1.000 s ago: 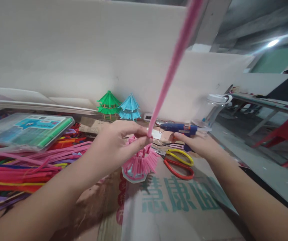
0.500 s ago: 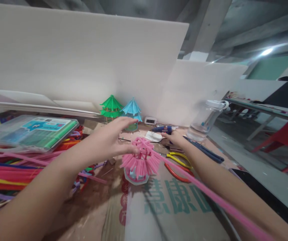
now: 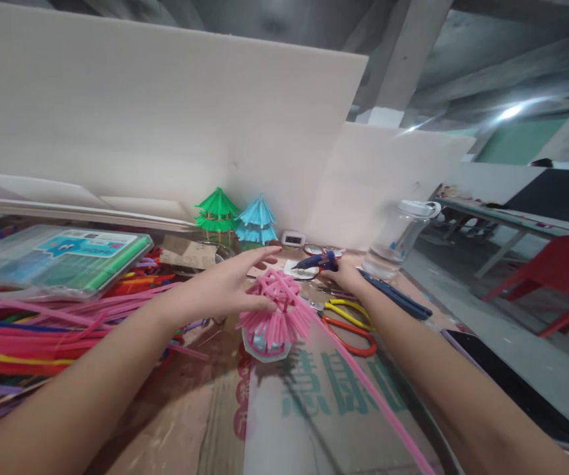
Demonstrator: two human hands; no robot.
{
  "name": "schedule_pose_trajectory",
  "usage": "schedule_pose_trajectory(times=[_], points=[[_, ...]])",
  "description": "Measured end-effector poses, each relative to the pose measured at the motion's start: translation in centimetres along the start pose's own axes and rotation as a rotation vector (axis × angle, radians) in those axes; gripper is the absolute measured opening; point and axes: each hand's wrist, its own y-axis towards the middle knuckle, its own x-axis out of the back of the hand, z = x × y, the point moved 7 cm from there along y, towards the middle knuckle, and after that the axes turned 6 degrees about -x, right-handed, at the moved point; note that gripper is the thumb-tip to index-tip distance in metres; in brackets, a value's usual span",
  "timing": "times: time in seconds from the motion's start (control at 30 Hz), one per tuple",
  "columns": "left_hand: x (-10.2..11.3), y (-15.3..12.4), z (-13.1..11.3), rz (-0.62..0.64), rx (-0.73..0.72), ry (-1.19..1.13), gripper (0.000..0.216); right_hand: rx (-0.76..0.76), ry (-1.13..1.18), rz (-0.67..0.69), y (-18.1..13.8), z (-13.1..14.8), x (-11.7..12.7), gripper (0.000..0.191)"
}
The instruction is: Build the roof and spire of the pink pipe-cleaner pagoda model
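Note:
A small pink pavilion model (image 3: 274,320), made of fuzzy stems on a pale many-sided base, stands on the printed cardboard. Beside it my left hand (image 3: 232,284) has its fingers stretched out and apart, the thumb against the model's upper part. A long pink pipe cleaner (image 3: 371,382) runs from the model toward the lower right. Farther back, my right hand (image 3: 346,276) is closed around a blue hot glue gun (image 3: 320,262), whose nozzle points left above a white pad (image 3: 298,269). Part of the grip is hidden by the hand.
Green (image 3: 218,214) and blue (image 3: 257,219) pavilion models stand at the back. Scissors with yellow and red handles (image 3: 351,330), dark pliers-like handles (image 3: 398,297) and a water bottle (image 3: 396,241) are at right. Pipe cleaners (image 3: 27,340) and a plastic case (image 3: 66,260) fill the left.
My right hand has taken hold of the glue gun, which has shifted slightly toward me. My left hand stays by the pink model, its fingers a little lower. The view has shifted slightly.

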Motion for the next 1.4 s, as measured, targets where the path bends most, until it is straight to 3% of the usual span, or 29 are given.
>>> schedule_pose_trajectory(times=[0.13,0.23,0.37,0.5,0.53,0.63,0.73,0.93,1.23,1.4], points=[[-0.4,0.0,-0.1,0.03,0.005,-0.055,0.081,0.012,-0.007,-0.02,-0.8,0.5,0.0,0.035],[-0.4,-0.1,-0.1,0.032,0.019,-0.031,0.081,0.035,0.001,-0.067,-2.2,0.4,1.5,0.032],[-0.4,0.0,-0.4,0.025,-0.004,-0.03,0.083,0.041,0.023,-0.311,-4.9,0.2,6.5,0.024],[-0.6,0.1,-0.5,0.023,-0.008,-0.028,0.081,0.143,0.073,-0.573,-9.2,2.6,9.7,0.028],[-0.6,0.1,-0.5,0.025,-0.008,-0.022,0.081,0.225,0.089,-0.631,-10.8,3.9,9.7,0.025],[-0.6,0.1,-0.7,0.024,-0.006,0.001,0.08,0.897,0.092,-0.697,-17.8,9.5,7.8,0.015],[-0.6,0.1,-0.8,0.023,-0.014,0.014,0.079,1.12,0.037,-0.556,-21.6,11.9,5.3,0.029],[-0.9,0.3,-0.8,0.017,-0.05,-0.001,0.08,1.215,-0.039,-0.623,-24.0,12.8,5.0,0.047],[-1.3,0.4,-1.0,0.033,-0.047,0.014,0.08,1.173,0.02,-0.725,-24.7,13.4,6.8,0.017],[-1.2,0.3,-0.9,0.026,-0.04,0.033,0.081,1.105,0.061,-0.726,-24.4,13.3,6.9,0.01]])
